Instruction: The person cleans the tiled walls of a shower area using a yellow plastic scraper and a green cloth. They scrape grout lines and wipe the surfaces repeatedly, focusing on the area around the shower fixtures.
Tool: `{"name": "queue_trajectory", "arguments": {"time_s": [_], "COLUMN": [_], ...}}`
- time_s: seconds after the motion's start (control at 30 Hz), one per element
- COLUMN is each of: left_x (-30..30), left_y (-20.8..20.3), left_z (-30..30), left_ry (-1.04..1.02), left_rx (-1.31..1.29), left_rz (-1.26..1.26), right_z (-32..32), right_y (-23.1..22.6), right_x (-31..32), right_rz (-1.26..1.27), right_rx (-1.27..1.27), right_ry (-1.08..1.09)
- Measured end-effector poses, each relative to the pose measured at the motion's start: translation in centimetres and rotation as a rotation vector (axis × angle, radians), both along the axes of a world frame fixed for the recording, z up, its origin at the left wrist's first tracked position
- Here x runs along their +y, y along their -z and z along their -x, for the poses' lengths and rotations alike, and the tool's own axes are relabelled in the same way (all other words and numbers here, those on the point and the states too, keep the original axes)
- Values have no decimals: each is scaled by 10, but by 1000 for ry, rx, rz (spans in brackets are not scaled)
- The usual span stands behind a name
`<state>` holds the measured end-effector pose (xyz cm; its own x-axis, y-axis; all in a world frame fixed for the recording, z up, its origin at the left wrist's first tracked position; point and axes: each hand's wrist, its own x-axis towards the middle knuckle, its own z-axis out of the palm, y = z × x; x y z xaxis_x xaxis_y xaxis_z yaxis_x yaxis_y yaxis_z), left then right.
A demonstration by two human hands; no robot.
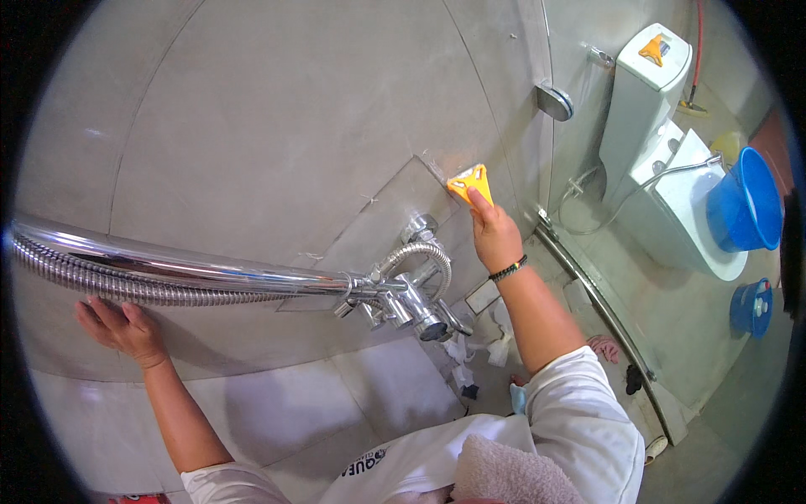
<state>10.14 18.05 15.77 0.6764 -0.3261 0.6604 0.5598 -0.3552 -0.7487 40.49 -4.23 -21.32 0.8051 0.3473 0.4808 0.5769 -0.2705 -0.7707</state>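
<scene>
My right hand (495, 235) is closed round a yellow scraper (470, 183), its blade edge against the grey wall tile (319, 109). The blade meets the wall near the top right corner of a rectangular seam line. Over at the left, my left hand (126, 332) lies flat on the wall with its fingers spread, just below the ribbed metal shower hose (151, 287). Between the hands, a chrome shower pipe (218, 270) runs to the shower mixer (407, 304).
A white toilet (646, 109) stands at the right with another yellow scraper (654, 50) on its tank. Beside it are a large blue bucket (747, 202) and a small blue tub (750, 309). A metal floor rail (596, 290) crosses the floor; white scraps (462, 357) lie below the mixer.
</scene>
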Motion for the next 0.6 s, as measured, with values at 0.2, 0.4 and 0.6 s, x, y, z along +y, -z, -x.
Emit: {"name": "queue_trajectory", "arguments": {"time_s": [0.2, 0.4, 0.6], "left_x": [0, -6, -4], "left_y": [3, 5, 0], "left_z": [2, -3, -2], "left_ry": [6, -15, -26], "left_rx": [4, -14, -37], "left_rz": [19, 28, 10], "right_z": [-3, -7, -8], "right_y": [-31, -28, -15], "right_x": [-2, -4, -5], "right_rz": [-5, -50, 17], "right_rx": [-22, -59, -8], "right_ry": [-40, -28, -57]}}
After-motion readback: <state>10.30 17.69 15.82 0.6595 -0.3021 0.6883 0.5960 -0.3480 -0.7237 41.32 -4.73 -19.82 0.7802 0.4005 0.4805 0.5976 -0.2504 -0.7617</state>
